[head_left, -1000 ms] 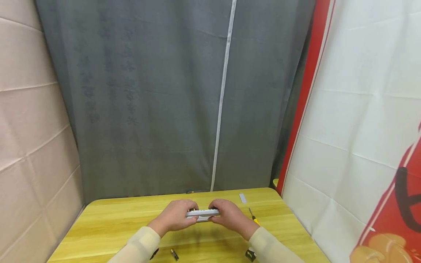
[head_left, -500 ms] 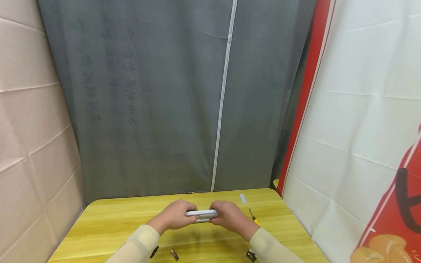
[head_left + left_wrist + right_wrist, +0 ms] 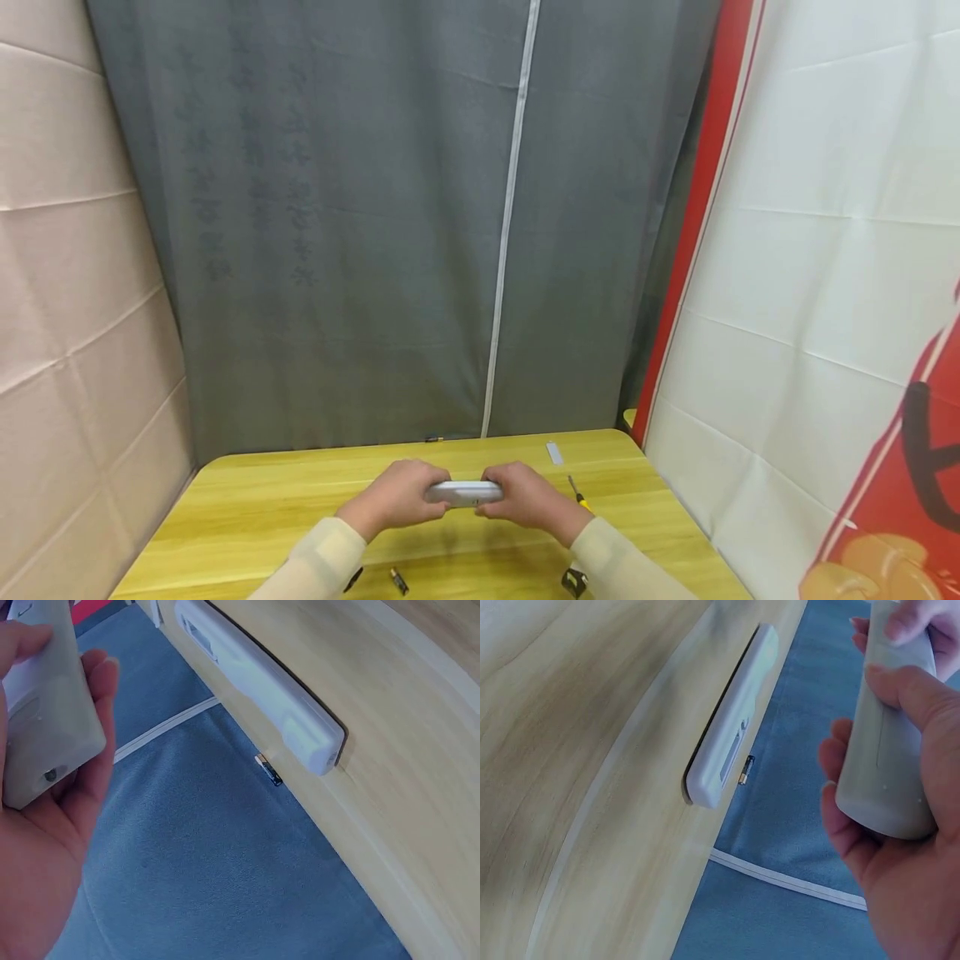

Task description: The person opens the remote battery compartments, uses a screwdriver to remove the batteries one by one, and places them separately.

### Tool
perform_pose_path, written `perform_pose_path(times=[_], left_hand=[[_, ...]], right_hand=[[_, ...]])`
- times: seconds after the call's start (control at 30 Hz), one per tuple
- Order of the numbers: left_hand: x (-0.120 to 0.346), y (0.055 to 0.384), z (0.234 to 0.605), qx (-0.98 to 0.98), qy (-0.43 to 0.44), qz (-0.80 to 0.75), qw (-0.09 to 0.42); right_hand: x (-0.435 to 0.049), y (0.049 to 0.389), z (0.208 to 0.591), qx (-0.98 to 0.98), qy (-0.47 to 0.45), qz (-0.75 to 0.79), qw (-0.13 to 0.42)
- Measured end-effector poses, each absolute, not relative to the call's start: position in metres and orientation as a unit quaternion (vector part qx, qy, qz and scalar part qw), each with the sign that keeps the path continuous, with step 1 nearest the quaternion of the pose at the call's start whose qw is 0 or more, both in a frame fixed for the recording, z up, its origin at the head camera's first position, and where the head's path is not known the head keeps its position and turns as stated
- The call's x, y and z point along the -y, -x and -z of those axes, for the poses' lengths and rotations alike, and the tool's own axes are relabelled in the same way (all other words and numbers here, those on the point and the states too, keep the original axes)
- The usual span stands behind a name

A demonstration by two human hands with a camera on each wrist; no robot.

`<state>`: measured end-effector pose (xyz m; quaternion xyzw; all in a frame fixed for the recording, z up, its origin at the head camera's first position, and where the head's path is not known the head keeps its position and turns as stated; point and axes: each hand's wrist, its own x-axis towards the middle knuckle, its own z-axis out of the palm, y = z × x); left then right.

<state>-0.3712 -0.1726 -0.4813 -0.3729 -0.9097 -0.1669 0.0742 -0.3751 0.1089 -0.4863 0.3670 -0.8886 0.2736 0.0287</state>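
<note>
A white remote control [image 3: 467,492] is held level above the table, one end in each hand. My left hand [image 3: 405,497] grips its left end, thumb in front, while my right hand [image 3: 531,497] grips the right end. In the left wrist view, the end of the remote control [image 3: 56,720] bears a small dark round spot. The right wrist view shows the rounded opposite end of the remote control [image 3: 891,761] in the right palm. A second long white device [image 3: 731,724], with a rectangular window or recess, lies on the table beyond; in the head view it is hidden.
The wooden table [image 3: 262,500] ends at a grey curtain [image 3: 337,250]. A battery [image 3: 398,581] lies near the front, another battery [image 3: 433,439] at the far edge. A yellow-handled screwdriver [image 3: 580,498] and a thin white plate [image 3: 554,453] are on the right.
The remote control has tipped in both hands: its buttons showed on top a second ago, and now a smooth pale side faces me. Both hands keep their hold and have hardly shifted.
</note>
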Motion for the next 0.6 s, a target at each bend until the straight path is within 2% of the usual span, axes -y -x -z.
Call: perform_pose_path(times=[0.27, 0.43, 0.6], left_hand=[[0.1696, 0.3676, 0.4825, 0.901, 0.401, 0.067, 0.152], [0.1688, 0.3674, 0.4843, 0.898, 0.404, 0.051, 0.165], [0.1698, 0.3671, 0.4847, 0.896, 0.407, 0.056, 0.167]], right_hand=[[-0.1117, 0.3774, 0.4836, 0.877, -0.338, -0.337, -0.054], [-0.1124, 0.3761, 0.4841, 0.874, -0.331, -0.348, -0.076], [-0.112, 0.376, 0.4862, 0.873, -0.334, -0.348, -0.072]])
